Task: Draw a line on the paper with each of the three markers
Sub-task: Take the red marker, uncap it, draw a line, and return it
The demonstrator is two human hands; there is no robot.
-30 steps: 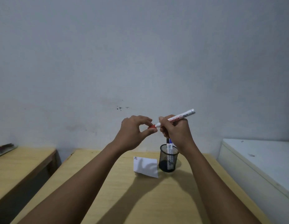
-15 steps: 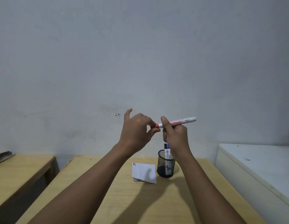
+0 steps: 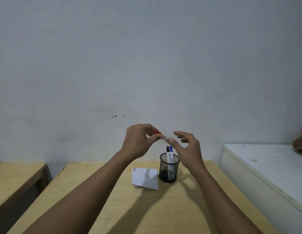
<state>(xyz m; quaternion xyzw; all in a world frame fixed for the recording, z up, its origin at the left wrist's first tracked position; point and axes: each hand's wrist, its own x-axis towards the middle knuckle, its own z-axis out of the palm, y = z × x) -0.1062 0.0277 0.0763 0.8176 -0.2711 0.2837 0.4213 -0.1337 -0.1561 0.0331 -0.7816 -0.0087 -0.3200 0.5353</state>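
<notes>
Both hands are raised above the wooden table (image 3: 113,208). My left hand (image 3: 138,142) pinches the red marker (image 3: 158,132) at its red cap end; the white barrel is a blur slanting down to the right. My right hand (image 3: 187,147) is beside it with fingers spread and blurred, its thumb close to the barrel. Below stands a black mesh cup (image 3: 169,168) with the black marker (image 3: 167,149) and the blue marker (image 3: 171,148) upright in it. The white paper (image 3: 145,179) lies left of the cup, with short coloured lines in its top-left corner.
A white cabinet (image 3: 265,168) stands to the right of the table, with another person's hand (image 3: 300,146) at its far edge. A second wooden table (image 3: 15,176) is at the left. A grey wall is close behind.
My right hand has let go of the marker barrel and spread its fingers. The marker now sits in my left hand's pinch, tilted down to the right.
</notes>
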